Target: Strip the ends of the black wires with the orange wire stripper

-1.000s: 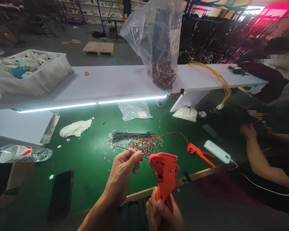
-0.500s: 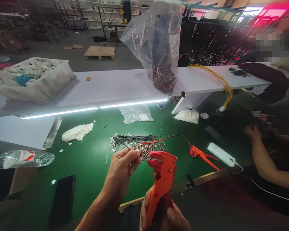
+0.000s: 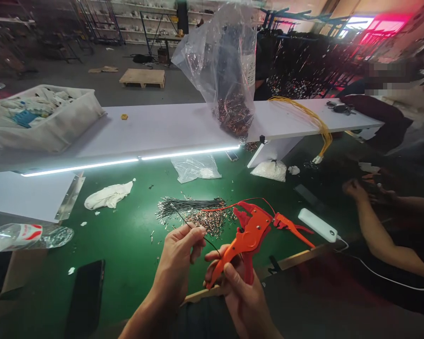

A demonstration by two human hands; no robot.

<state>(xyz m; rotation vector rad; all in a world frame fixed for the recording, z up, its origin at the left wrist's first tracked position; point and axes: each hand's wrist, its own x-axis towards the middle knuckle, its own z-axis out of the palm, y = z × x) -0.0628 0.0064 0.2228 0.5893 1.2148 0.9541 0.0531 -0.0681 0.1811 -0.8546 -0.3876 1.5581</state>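
The orange wire stripper (image 3: 250, 230) is smooth, glossy plastic; the black wire (image 3: 210, 244) has thin matt insulation. The terminal pile (image 3: 212, 220) is bright bare metal on a matt green bench mat (image 3: 127, 245). The far bag (image 3: 219, 56) is clear, crinkled glossy film.

The wire bundle (image 3: 191, 205) lay in the middle of the surface (image 3: 134, 245), a cloth (image 3: 108, 196) to its left, a phone (image 3: 85, 296) by the near edge

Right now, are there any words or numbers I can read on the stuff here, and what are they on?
Water bottle: red and white label, too blurred to read.
Clear plastic bag: white label, too blurred to read.
Orange tool in the right hand: no writing shows.
Black wire in the left hand: none.
No text can be read anywhere.
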